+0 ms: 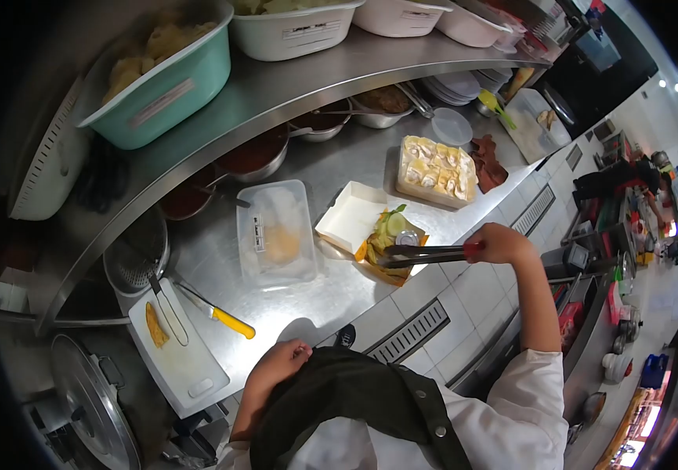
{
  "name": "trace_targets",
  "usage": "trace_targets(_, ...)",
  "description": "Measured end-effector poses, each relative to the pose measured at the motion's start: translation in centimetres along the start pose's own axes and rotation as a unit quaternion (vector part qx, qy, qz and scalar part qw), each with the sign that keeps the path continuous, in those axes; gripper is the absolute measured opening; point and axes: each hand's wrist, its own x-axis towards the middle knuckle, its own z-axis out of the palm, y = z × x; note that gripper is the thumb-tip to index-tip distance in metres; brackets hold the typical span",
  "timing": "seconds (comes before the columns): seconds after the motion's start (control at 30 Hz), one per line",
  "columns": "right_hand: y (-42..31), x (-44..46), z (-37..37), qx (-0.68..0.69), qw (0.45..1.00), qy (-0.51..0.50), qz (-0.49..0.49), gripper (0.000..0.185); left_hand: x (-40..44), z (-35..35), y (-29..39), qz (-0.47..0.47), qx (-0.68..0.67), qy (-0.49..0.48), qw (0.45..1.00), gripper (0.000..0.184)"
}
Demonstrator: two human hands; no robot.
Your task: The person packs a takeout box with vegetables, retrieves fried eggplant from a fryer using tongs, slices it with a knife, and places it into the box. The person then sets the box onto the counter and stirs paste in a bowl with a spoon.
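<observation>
My right hand [495,243] grips a pair of dark tongs [431,253]. The tongs' tips reach into an open takeaway box [352,215], among cucumber slices [394,225], fried yellowish pieces [374,249] and a small lidded cup [407,238]. Whether the tips pinch a piece is hard to make out. My left hand [282,362] is held in front of the apron with its fingers curled in and nothing visible in them. Close to it, a yellow-handled knife [233,321] lies on the steel counter [213,270].
A clear plastic container [276,270] stands left of the box, a container of cream-topped food [437,172] behind it. The white cutting board [190,364] holds tongs and a fried piece. Sauce bowls [256,160] sit under a shelf [300,86] bearing tubs. A person [629,180] stands far right.
</observation>
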Motion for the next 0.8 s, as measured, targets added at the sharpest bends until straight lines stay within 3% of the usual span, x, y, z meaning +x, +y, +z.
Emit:
trace_targets(0.27,-0.7,0.8,3.4,-0.041,0.998,0.003,0.053,0.029,0.0,0.8,1.6,0.006,0.023,-0.018,1.0,0.02)
trace_targets(0.47,3.1,-0.3,4.1,0.173,0.977,-0.059,0.112,0.029,-0.7,1.9,0.2,0.006,-0.003,0.01,1.0,0.022)
trace_targets(0.57,2.8,-1.2,3.9,0.191,0.975,-0.016,0.112,0.028,-0.6,2.5,0.7,0.038,-0.004,0.021,0.999,0.023)
trace_targets(0.67,4.0,-0.2,5.5,0.064,0.997,0.038,0.028,0.025,1.6,3.3,3.8,0.094,0.05,0.063,0.992,0.03)
trace_targets(0.8,1.9,-0.8,5.7,0.011,0.996,0.083,0.033,0.018,8.2,3.9,10.0,0.11,0.159,0.077,0.978,0.052)
